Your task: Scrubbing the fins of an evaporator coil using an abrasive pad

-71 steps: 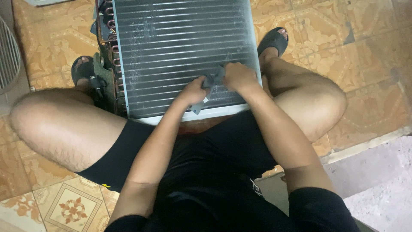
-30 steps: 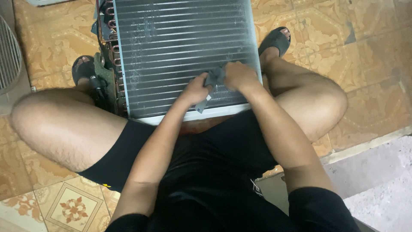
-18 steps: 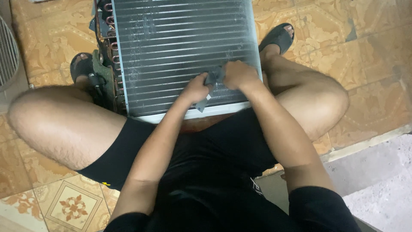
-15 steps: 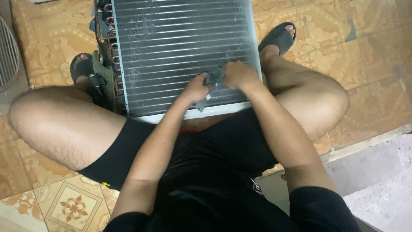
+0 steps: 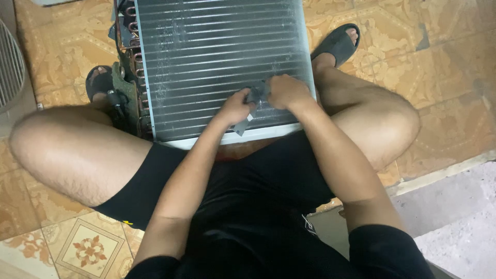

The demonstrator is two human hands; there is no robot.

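Patterned floor tiles [image 5: 67, 49] carry the finned coil [image 5: 222, 62] at twelve o'clock between your knees. Your left hand [image 5: 235, 107] and right hand [image 5: 287, 92] both pinch a small grey tool [image 5: 251, 106] against its lower fins, so you seem mid-combing. Next move likely calls for a steady stroke along the fins.

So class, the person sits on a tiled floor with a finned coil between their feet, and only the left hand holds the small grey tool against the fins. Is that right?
Not quite. In the head view both hands hold the grey tool: the left hand and the right hand meet on it against the coil. The tiled floor and the coil between the feet are right.
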